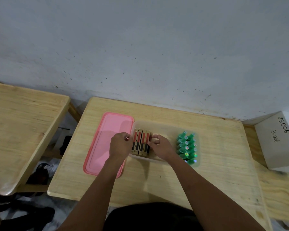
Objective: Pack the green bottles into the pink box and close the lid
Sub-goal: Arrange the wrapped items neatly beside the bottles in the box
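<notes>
Both hands are pinching a row of cartons inside the clear box, just below the centre of the frame.

The left hand is curling its fingers against the row's left end, and the right hand is closing its thumb and fingers on the right end, so the upright cartons are being squeezed between them. Both forearms are reaching up from the lower edge of the frame and converging, with the wrists passing over the box's near rim. The green bottles are standing in two tight rows at the box's right end, just right of the right hand. The pink lid is lying flat on the table against the box's left side, partly under the left hand.
</notes>
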`<state>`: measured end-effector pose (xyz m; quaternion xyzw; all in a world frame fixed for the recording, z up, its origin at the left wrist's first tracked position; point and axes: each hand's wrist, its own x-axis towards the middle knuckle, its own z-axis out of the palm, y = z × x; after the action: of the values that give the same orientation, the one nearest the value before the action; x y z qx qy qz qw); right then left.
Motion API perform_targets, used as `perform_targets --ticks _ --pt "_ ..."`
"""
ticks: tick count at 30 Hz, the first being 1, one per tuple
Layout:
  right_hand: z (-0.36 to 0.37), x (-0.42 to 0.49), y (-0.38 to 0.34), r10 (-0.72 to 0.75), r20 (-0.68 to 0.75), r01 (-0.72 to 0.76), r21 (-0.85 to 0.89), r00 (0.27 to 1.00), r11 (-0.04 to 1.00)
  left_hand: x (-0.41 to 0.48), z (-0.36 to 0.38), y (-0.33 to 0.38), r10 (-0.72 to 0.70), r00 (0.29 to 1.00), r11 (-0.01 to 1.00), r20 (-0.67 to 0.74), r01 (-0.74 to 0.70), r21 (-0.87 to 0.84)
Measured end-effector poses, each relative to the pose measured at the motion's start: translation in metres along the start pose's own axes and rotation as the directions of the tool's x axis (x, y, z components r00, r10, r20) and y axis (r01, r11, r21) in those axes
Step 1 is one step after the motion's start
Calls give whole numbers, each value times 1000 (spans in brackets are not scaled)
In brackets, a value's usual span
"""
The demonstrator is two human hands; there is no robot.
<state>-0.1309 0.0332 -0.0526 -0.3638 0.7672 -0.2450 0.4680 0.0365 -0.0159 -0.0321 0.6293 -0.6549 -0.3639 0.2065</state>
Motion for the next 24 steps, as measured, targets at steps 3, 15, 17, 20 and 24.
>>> perform_targets --ticks 3,15,17,20,24 --pt "-4 -5 -1 -13 2 13 -33 1000 999 -1 0 0 -4 1000 1000 1 4 -22" --pt "-10 -40 10 -284 303 368 -269 910 890 -16 -19 -72 -269 944 893 -192 319 318" --pt "-8 -40 11 -302 290 387 -306 908 870 -18 -24 -83 -378 901 852 -212 428 300" --pt "-6 -39 11 -307 269 386 -326 913 863 -23 -30 -93 -409 882 822 -234 467 325" --pt "-2 -39 15 -291 240 359 -329 926 873 -23 -38 -103 -367 895 806 -252 442 394"
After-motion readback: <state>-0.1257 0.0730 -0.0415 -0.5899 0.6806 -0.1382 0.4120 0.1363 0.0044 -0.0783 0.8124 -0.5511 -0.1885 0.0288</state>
